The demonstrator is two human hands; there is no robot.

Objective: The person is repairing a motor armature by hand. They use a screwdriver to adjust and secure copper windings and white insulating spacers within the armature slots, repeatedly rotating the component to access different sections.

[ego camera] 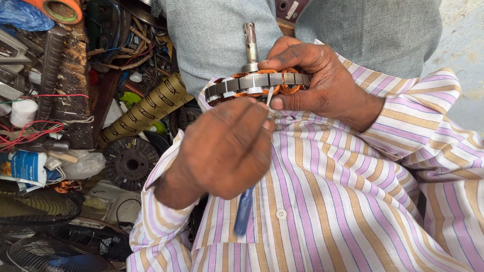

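Stator [257, 83] sits in right hand's [315, 83] closed grip; left hand [227, 148] hides its blurred blue-handled tool [243, 211].

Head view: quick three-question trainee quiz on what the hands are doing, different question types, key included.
1. True or false: the right hand holds the round metal stator with copper windings.
2. The blue-handled tool is in which hand? A left B right C neither
3. Fill in: a steel ____ sticks up from the stator's centre.

Key: 1 true. 2 A, the left hand. 3 shaft.
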